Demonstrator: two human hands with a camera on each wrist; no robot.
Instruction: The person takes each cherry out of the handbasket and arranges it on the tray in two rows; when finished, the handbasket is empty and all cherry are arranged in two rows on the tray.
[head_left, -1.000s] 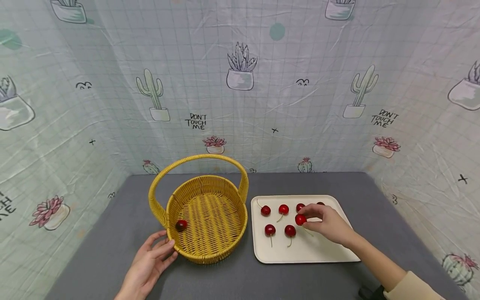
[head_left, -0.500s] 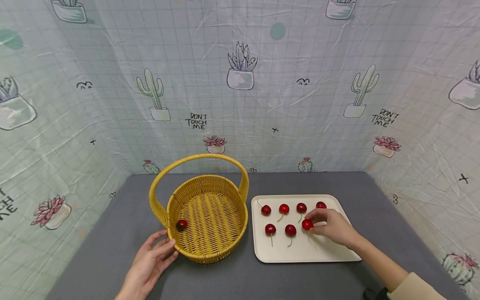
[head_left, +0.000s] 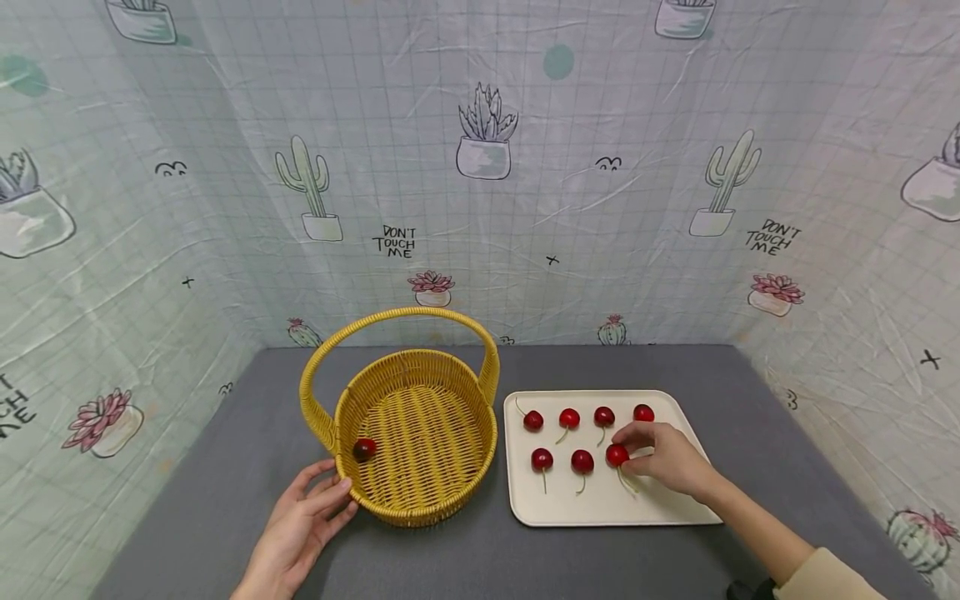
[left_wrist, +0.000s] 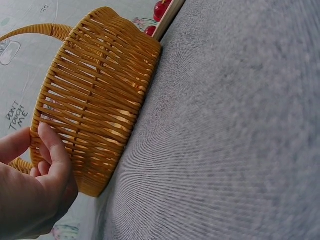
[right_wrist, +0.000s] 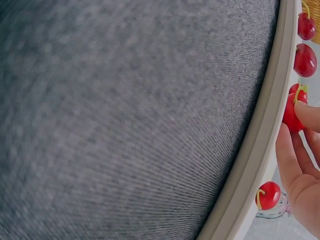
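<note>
A yellow woven basket (head_left: 480,467) with a tall arched handle stands left of centre, one dark red cherry (head_left: 364,450) inside near its left wall. My left hand (head_left: 300,525) holds the near-left of its rim; in the left wrist view the thumb meets the rim (left_wrist: 36,117) and the fingers lie against the outer wall. On the right is a cream tray (head_left: 555,508) bearing several red cherries with green stems, in two rows. Over it, my right hand (head_left: 667,458) pinches a cherry (head_left: 617,455) between thumb and fingers, low at the right of the nearer row.
A grey cloth (head_left: 465,567) covers the table. Patterned curtains (head_left: 480,225) enclose the back and sides. Basket and tray stand close side by side. Beside the right sleeve (head_left: 825,577), a dark object (head_left: 740,591) shows at the bottom edge.
My right hand has moved a little right and toward me with the cherry, lower over the tray. A cherry at the far right is now more visible. My left hand and the basket stay put.
</note>
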